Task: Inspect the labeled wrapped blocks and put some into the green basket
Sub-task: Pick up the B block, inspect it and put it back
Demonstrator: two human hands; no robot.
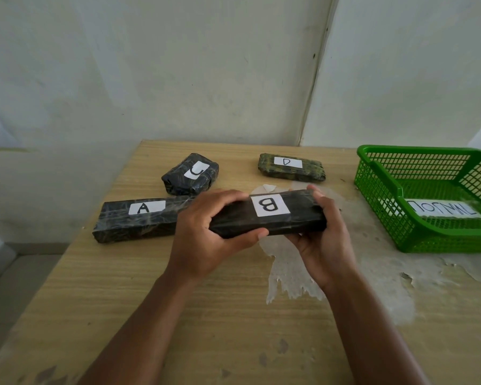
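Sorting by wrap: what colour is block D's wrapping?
Dark green, glossy film on block D, seen in the head view.

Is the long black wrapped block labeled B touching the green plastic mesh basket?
Apart. The head view shows the long black wrapped block labeled B held in both hands, with bare tabletop between its right end and the green plastic mesh basket.

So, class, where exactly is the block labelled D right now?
In the head view, block D lies flat at the table's far edge, right of block C and left of the green basket.
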